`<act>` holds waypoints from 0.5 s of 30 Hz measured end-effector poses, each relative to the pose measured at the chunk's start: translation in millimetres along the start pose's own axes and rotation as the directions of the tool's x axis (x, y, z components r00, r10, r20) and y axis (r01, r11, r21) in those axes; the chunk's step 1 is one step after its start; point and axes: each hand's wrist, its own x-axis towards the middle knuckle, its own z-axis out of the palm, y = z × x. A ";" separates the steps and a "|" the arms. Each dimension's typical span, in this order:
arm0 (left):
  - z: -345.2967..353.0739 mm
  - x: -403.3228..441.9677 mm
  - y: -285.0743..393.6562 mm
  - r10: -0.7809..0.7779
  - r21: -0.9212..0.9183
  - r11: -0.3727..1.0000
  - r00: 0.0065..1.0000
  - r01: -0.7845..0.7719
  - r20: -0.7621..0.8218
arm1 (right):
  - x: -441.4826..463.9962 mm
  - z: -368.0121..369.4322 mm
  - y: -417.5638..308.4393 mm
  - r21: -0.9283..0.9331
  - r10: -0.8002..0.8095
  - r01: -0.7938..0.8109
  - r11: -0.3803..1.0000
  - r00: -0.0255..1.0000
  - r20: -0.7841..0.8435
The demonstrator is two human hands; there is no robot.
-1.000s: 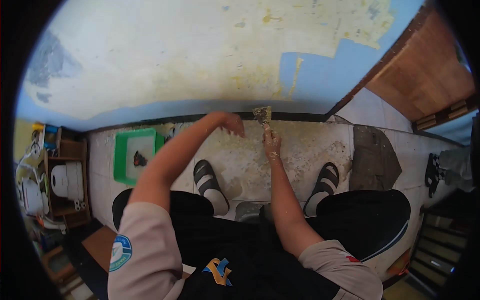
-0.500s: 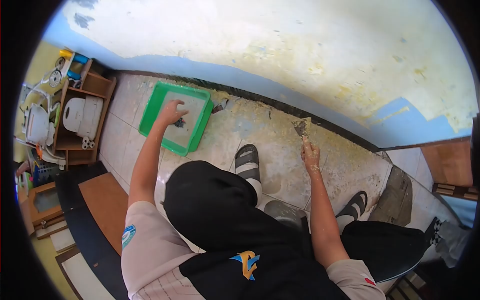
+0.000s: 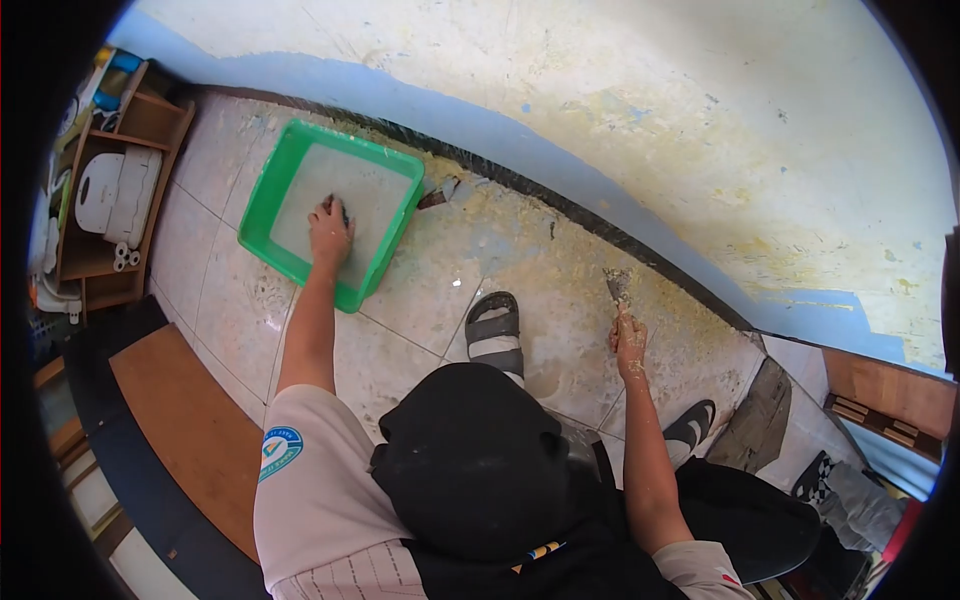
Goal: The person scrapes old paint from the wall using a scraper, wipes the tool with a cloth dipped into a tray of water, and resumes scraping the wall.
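My left hand [image 3: 330, 235] reaches down into a green plastic tub [image 3: 267, 250] of cloudy whitish water. Its fingers are closed around a small dark, crumpled piece [image 3: 346, 214], mostly covered by the hand, whose kind I cannot make out. On the right, my right hand [image 3: 629, 340] grips a scraper [image 3: 617, 287] by its handle, the blade pointing away towards the wall foot. Yellowish bits cling to the blade and the fingers. Ahead stands the wall [image 3: 560, 110], with patchy white and yellow paint above a blue band.
Paint flakes and wet smears cover the tiled floor [image 3: 400, 345]. A wooden shelf [image 3: 150, 120] holding a white child's seat [image 3: 125, 195] stands on the left, near a brown board [image 3: 190, 430]. A weathered plank [image 3: 755, 415] lies by my sandalled foot [image 3: 688, 432].
My left hand has lowered into the tub and closed on the dark piece, after hovering open over it. The scraper stays in my right hand, and the view has shifted slightly.
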 end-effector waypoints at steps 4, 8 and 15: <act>-9.9 -6.2 13.2 0.462 -0.034 0.887 0.887 -0.461 0.028 | -0.6 4.6 4.2 -0.082 0.017 -0.016 0.996 1.000 0.020; 12.6 -11.2 33.2 -0.014 -0.154 0.988 0.964 -0.028 -0.265 | -0.6 8.3 3.5 -0.088 0.027 -0.026 0.996 0.999 0.017; -5.8 -17.4 47.4 -0.203 -0.134 0.974 0.969 0.184 -0.142 | 4.5 0.0 10.9 -0.082 -0.035 0.038 0.996 0.999 0.032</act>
